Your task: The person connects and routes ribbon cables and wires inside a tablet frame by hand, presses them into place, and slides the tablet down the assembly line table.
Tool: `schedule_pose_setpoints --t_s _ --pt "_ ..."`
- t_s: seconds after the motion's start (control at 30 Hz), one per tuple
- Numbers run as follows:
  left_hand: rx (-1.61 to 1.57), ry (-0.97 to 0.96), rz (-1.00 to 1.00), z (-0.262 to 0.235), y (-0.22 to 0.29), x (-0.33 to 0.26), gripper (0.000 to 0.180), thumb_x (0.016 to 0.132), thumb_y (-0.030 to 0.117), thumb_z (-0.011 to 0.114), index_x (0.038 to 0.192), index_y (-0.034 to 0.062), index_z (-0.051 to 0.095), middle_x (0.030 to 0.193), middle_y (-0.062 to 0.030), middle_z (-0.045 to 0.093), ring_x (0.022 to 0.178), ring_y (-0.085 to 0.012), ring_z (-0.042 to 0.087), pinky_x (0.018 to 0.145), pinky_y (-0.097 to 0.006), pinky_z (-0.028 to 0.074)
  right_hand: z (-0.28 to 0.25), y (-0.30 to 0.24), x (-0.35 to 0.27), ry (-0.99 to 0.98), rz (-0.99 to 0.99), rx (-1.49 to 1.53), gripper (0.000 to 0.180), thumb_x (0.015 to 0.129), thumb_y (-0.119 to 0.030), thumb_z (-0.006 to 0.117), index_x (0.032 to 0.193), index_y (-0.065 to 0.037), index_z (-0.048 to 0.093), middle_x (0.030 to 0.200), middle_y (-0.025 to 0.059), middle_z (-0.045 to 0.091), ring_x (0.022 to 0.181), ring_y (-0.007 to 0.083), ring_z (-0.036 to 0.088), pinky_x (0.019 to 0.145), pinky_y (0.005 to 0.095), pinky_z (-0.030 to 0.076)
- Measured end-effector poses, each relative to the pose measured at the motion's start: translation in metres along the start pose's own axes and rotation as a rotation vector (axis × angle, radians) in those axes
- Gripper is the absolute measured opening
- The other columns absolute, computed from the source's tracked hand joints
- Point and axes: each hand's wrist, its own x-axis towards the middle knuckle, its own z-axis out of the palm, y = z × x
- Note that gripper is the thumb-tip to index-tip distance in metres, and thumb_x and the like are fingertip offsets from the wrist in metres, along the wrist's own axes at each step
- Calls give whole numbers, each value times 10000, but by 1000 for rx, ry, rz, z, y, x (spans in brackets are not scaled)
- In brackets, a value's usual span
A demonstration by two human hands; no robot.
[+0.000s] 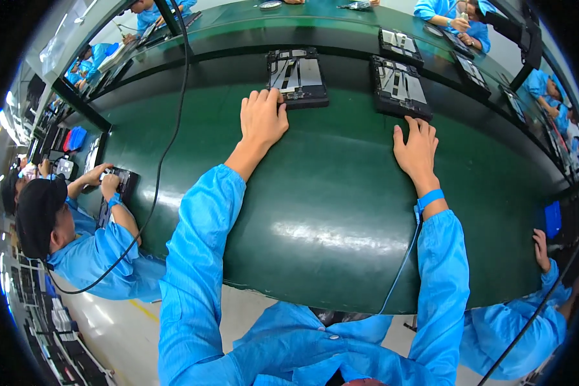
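Note:
Two low stacks of opened tablets, with silver batteries and circuit boards showing, sit toward the far side of the green table. My left hand (262, 122) is at the near left corner of the left tablet stack (305, 77). Its fingers are bent at that corner and the thumb presses along the front edge, closed on it. At the near edge of the right tablet stack (402, 90), my right hand (418, 151) has its fingertips against the side, thumb apart, fingers loosely spread and gripping nothing. A blue wrist strap (430, 199) with a cord circles my right wrist.
Behind the right stack lies another opened tablet (399, 45). A black cable (174, 135) hangs across the left side. At left, a co-worker (100, 238) handles a dark device; another person (521, 328) sits at right. A raised shelf (251, 32) runs along the back.

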Motion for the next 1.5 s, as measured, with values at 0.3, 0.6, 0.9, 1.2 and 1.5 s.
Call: schedule_pose_setpoints --t_s 0.3,0.6,0.9,1.2,1.5 --pt "-32 -30 24 9 11 -7 90 893 82 691 978 105 677 883 -67 729 889 -300 655 798 -459 448 4 9 1 11 30 219 850 1048 -359 666 1719 5 292 1369 308 693 1347 451 590 1150 545 415" --pt "-178 5 197 6 35 -2 118 861 39 695 961 102 695 779 -55 629 820 -283 604 769 -444 445 -4 3 1 -81 16 50 856 1072 -344 641 1758 -38 230 1473 317 667 1473 525 499 1205 592 385" --pt "-279 -56 116 -16 88 -32 139 868 45 703 1003 76 697 977 -93 695 943 -318 637 819 -463 487 -53 -43 -86 82 -261 152 865 936 -132 711 1718 -22 358 1424 345 656 1401 587 468 1174 614 418" --pt "-517 -176 54 -18 178 -62 420 969 193 668 1372 74 669 1539 -323 542 1271 -503 577 1097 -598 477 -101 -38 -151 26 -385 214 586 919 -109 733 1495 -36 651 1021 165 792 1085 417 692 965 513 556" --pt "-641 -208 85 -44 188 -73 174 901 154 762 1017 52 682 1268 -180 643 1078 -415 569 939 -515 528 -87 7 -93 295 -6 608 276 865 27 638 1130 -44 658 698 30 426 632 139 465 605 338 420"
